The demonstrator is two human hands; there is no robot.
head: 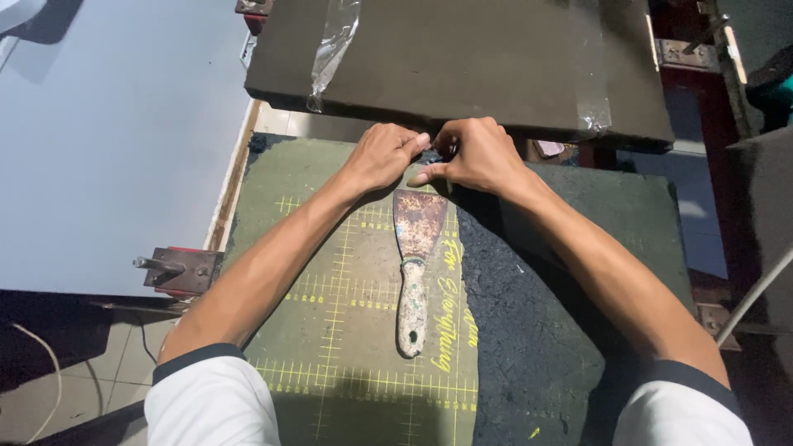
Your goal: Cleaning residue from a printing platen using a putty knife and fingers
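Scraper (415, 264) lies on the gridded mat (330, 314), blade toward the far edge, handle toward the person; mat lies on the padded board (611, 231) and covers its left part. Left hand (382, 155) and right hand (475, 153) rest side by side just beyond the blade, at the board's far edge. Second board (462, 58) lies behind, with a plastic strip (334, 45) on it; clamp (178, 270) left of the mat.

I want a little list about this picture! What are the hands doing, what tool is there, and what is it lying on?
left hand: left hand pinches at the far edge of the green cutting mat with yellow grid lines
right hand: right hand pinches the same spot, fingertips almost meeting the left's
held thing: too small to tell
tool: rusty metal scraper with paint-spattered handle, lying flat on the mat, blade toward the hands, untouched
beside mat: rough dark sheet on its right half
beyond: dark flat board with clear tape
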